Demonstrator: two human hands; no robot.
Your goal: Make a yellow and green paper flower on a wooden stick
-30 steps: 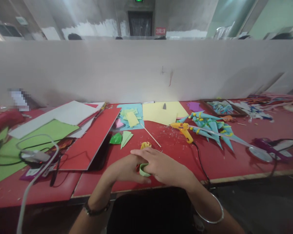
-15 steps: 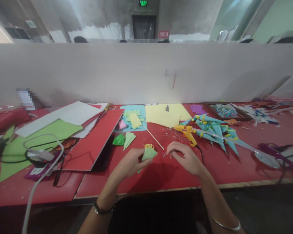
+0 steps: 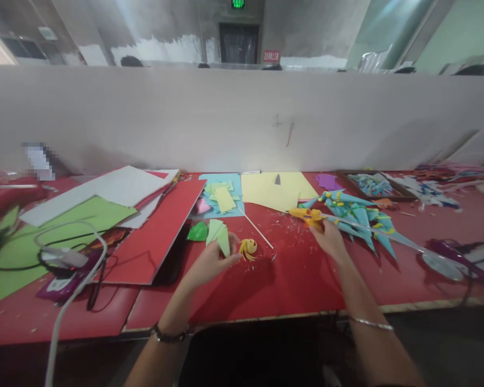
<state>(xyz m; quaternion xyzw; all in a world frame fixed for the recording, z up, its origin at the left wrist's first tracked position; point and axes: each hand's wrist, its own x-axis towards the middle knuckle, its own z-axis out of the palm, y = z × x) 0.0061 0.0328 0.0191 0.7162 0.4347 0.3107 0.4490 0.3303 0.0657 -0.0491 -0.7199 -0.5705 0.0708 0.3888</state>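
Note:
My left hand (image 3: 210,263) is closed on a light green paper piece (image 3: 224,243), holding it low over the red table. Just behind it lie pale green paper triangles (image 3: 214,228), partly covered by the hand. To the right of my left fingertips sits a curled yellow paper flower (image 3: 248,249). My right hand (image 3: 329,239) has its fingers round the handle of a yellow hot glue gun (image 3: 306,214), whose nozzle points left. A clear glue stick (image 3: 358,224) runs out of its back to the right.
Blue paper cones with yellow bits (image 3: 358,215) lie beyond the right hand. A thin wooden stick (image 3: 258,230) lies mid-table near a yellow sheet (image 3: 270,191). At left are a red board (image 3: 153,236), a white cable (image 3: 70,290) and a purple power strip (image 3: 64,282).
My right hand has moved right and up to the glue gun and taken its handle. My left hand has shifted left with the green paper, uncovering the yellow paper flower.

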